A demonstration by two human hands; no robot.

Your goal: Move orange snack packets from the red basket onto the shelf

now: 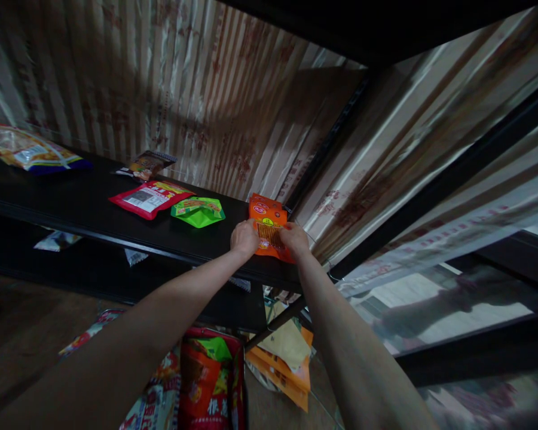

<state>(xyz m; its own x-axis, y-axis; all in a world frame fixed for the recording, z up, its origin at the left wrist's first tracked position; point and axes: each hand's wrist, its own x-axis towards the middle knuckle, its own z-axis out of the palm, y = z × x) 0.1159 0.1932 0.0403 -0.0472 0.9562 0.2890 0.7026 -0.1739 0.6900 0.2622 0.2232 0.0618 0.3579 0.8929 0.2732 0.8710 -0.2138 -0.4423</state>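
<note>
Both my hands are at an orange snack packet (269, 234) at the right end of the black shelf (94, 209). My left hand (245, 237) closes on the packet's left edge, while my right hand (295, 238) pinches its right edge. Another orange packet top shows just behind it. To the left of my hands lies a bright green packet (198, 212). A red packet with a white label (149, 199) rests beside that one, and a small brown packet (147, 164) sits behind, near the curtain.
A large snack bag (31, 152) lies at the shelf's far left. Below, a red-rimmed box (240, 382) holds several colourful packets. Orange and tan packaging (287, 358) is on the floor. A dark shelf post (327, 137) and plastic-like curtain (197, 89) bound the right and back.
</note>
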